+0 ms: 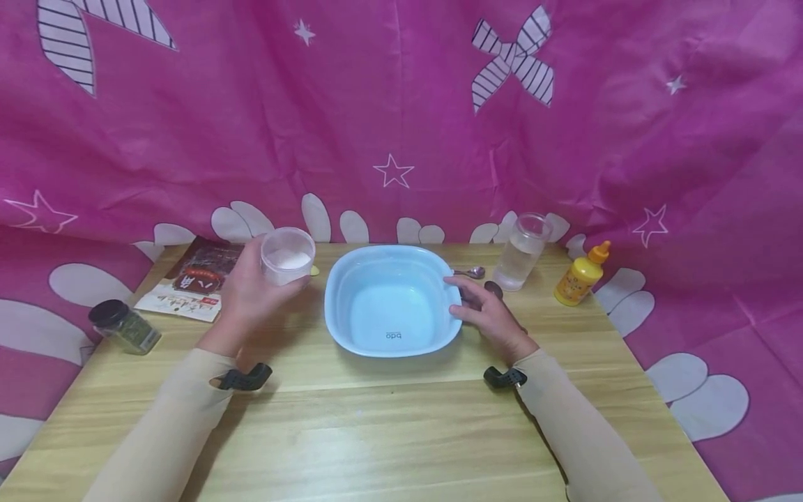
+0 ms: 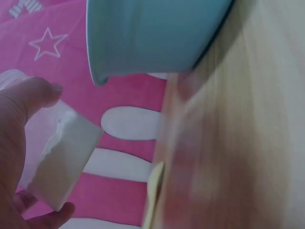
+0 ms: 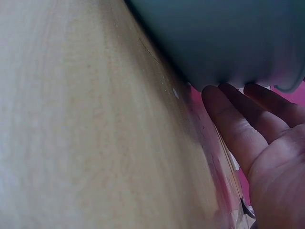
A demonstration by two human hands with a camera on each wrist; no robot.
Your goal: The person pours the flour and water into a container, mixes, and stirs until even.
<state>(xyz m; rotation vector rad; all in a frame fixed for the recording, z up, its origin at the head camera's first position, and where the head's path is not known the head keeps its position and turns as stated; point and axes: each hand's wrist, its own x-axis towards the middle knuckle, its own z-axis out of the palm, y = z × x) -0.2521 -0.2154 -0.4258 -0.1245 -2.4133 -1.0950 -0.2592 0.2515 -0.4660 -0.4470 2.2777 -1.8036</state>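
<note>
My left hand (image 1: 251,282) grips a clear plastic tub (image 1: 288,256) partly filled with white powder, raised over the table to the left of the basin. In the left wrist view the thumb and fingers curl round the tub (image 2: 62,152), which is tilted there. A light blue basin (image 1: 393,307) stands at the middle of the table; its inside shows no contents. At its right side is my right hand (image 1: 486,310), touching near the rim. The right wrist view shows fairly straight fingers (image 3: 236,126) resting against the basin's outer wall (image 3: 228,43).
Left on the table are a brown-and-white packet (image 1: 194,279) and a black-lidded jar (image 1: 125,326). A yellowish spoon (image 2: 153,186) lies behind the left hand. To the right are a metal spoon (image 1: 475,272), a dark round object (image 1: 493,288), a glass of clear liquid (image 1: 521,254) and a yellow bottle (image 1: 580,277).
</note>
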